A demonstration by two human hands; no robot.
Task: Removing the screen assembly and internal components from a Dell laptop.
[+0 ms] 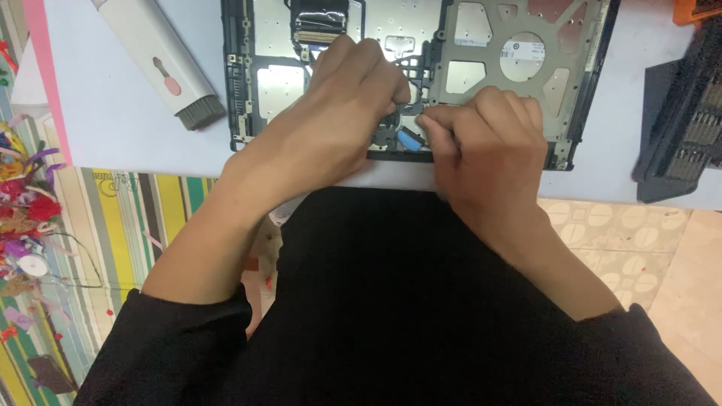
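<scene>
— Pinching now: the left hand (338, 113) and right hand (485, 143) are both closing fingertips around a small blue tab (408, 140) at the near edge of the open laptop base (248, 98).

— Gripping low and pulling evenly looks wisest. Any labels?

— A round white sticker (523, 51) is sitting on the metal plate (481, 75), toward the far right corner.

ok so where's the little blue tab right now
In the head view the blue tab sits at the near edge of the opened laptop shell, just between the fingertips of the left hand and the right hand.
</scene>
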